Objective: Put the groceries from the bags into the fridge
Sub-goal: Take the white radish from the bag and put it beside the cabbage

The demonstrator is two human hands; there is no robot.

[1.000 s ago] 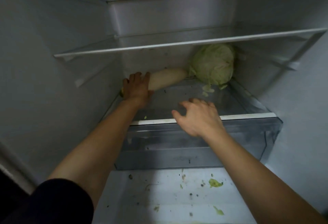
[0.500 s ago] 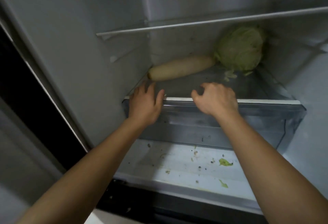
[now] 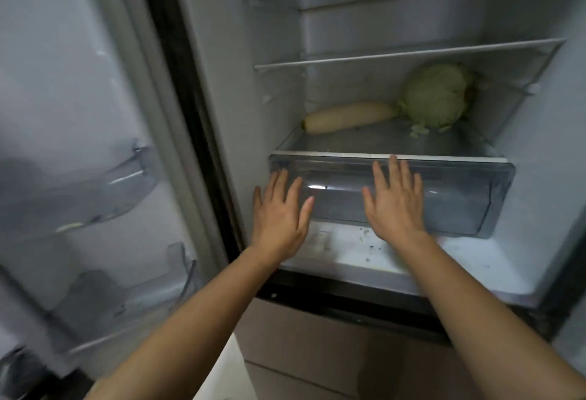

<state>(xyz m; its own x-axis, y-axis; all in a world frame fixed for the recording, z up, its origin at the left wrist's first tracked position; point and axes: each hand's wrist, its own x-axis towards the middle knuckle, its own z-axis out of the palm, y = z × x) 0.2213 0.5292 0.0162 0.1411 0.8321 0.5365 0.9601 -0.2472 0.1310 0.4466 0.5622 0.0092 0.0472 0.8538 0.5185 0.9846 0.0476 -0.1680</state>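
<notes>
We have both hands spread flat, fingers straight: left hand at the clear drawer front's left corner, right hand on its middle, fingertips at the rim. In the fridge, on the shelf just above, the radish lies beside the cabbage (back right corner)

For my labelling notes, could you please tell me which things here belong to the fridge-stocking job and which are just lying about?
Job: white radish, cabbage, clear drawer, left hand, right hand.
Lying about: leaf scraps, door bins.
</notes>
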